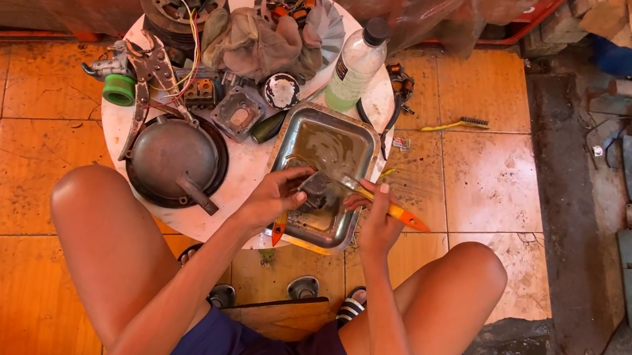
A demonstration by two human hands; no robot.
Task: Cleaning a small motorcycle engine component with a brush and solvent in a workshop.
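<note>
1. Pliers (145, 74) and a green roll (120, 89) lie at the left edge of the round white bench (249, 164), with a dark round pan (176, 160) just below them.
2. Left hand (276, 194), at frame centre, has its fingers closed on a small dark metal part (320, 191) over the steel tray (322, 174).
3. Right hand (378, 219) pinches an orange-handled brush (381, 200), bristles touching the part.
4. A clear bottle (355, 67) stands above the tray.
</note>
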